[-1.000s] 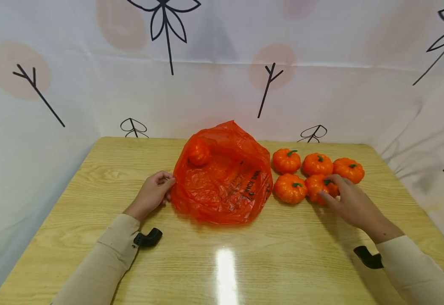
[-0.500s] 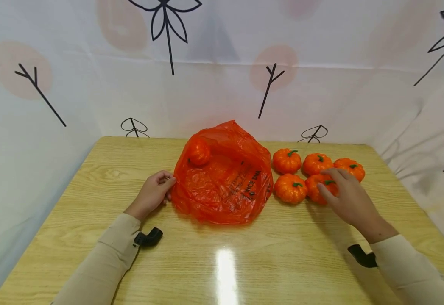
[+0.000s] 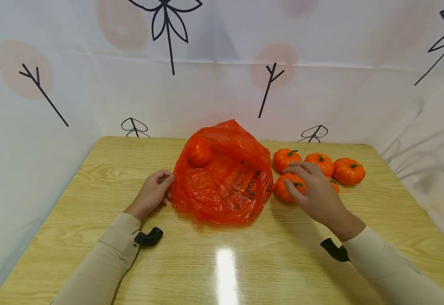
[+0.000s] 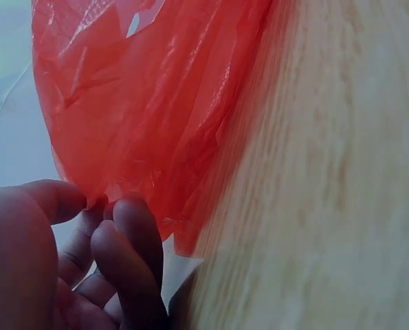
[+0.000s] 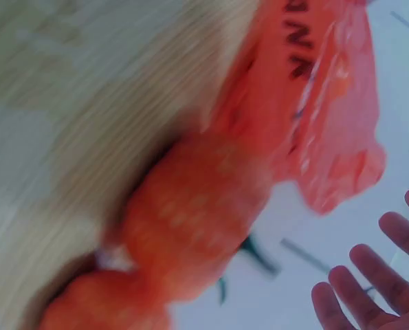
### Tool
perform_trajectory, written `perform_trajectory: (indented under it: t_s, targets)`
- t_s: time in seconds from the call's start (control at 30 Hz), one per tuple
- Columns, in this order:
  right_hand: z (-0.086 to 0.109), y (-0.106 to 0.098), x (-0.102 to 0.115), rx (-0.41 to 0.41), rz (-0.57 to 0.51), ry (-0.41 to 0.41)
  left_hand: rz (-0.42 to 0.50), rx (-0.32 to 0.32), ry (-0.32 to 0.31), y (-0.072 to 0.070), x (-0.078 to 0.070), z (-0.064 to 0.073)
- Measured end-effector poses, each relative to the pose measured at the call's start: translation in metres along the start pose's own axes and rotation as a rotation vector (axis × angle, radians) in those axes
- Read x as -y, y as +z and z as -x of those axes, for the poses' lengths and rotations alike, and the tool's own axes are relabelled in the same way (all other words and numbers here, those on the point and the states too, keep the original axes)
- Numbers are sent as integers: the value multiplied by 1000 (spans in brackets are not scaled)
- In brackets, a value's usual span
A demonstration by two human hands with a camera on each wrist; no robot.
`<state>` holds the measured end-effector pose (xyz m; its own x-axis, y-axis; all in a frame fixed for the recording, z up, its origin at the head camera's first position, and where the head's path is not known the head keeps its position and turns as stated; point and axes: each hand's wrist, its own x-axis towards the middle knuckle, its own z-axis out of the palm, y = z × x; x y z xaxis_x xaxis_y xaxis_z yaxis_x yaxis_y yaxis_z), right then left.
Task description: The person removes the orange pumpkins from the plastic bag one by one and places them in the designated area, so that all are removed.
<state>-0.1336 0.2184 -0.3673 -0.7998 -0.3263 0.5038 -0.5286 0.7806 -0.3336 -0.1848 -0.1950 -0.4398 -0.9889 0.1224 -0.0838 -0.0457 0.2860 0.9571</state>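
Note:
A red plastic bag (image 3: 222,192) with dark printing lies mouth-open on the table, and a small orange pumpkin (image 3: 199,152) rests inside at its back left. My left hand (image 3: 151,195) pinches the bag's left rim between thumb and fingers; the left wrist view shows the gathered film (image 4: 135,130) at the fingertips. Over the front-left pumpkin (image 3: 282,192) of the group on the right hovers my right hand (image 3: 317,195), fingers spread and holding nothing. In the right wrist view those fingers (image 5: 369,278) stand apart from the blurred pumpkin (image 5: 197,213).
Several more orange pumpkins with green stems sit right of the bag: a back-left one (image 3: 286,159), a back-middle one (image 3: 322,163) and a far-right one (image 3: 348,173). My right hand partly covers a front one (image 3: 335,186). A patterned white cloth (image 3: 214,93) hangs behind the wooden table (image 3: 191,262).
My right hand has moved left, from the front-right pumpkin to above the front-left one beside the bag. The pumpkins stay where they were, and my left hand keeps its hold on the bag.

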Motion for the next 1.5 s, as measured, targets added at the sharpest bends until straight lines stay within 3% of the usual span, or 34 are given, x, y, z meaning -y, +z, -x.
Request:
perform_trajectory:
  t_s: [0.4,0.77,1.13,1.5]
  targets:
    - [-38,30,50,170,-20,-116,54,-10,6,0,2,-1]
    - [-79,60,80,306,-63,-129,62,-1,11,0,5,0]
    - [-104,92,84,400,-116,-47,59,1,15,0,5,0]
    - [-125,114,81,461,-219,101,50,-2,12,1,9,-2]
